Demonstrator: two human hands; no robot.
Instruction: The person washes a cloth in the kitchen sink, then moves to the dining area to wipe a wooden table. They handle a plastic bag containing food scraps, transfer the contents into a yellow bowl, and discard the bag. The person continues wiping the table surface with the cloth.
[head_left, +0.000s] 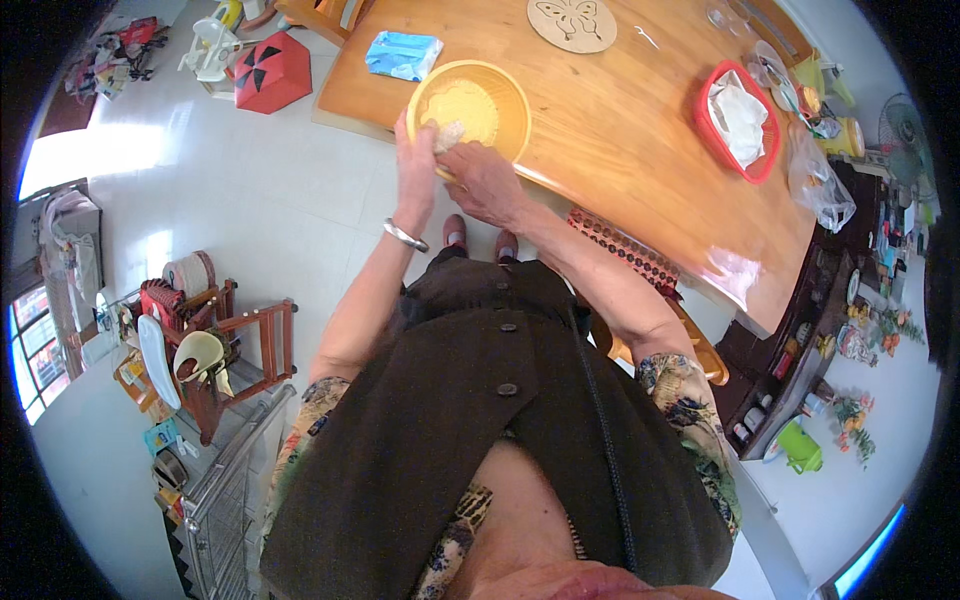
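A yellow plastic basin (513, 97) stands at the near edge of the wooden table, its near rim reaching past the edge. My left hand (417, 161), with a silver bangle at the wrist, is at the basin's left rim; its thumb is inside and its fingers run along the outside. Over the near side of the basin is a pale, lumpy mass (450, 136), possibly dough. Curled fingers of my right hand (486, 182) press against that lump, between it and the near rim. My right fingertips are partly hidden. A pale yellow layer (469, 105) covers the basin's bottom.
On the wooden table (600, 142) lie a blue tissue pack (403, 55), a round butterfly-patterned mat (572, 22) and a red plastic basket (701, 112) with white cloth or paper. A red hexagonal stool (274, 73) stands left. Wooden chairs (281, 341) and a metal railing (240, 450) are behind left.
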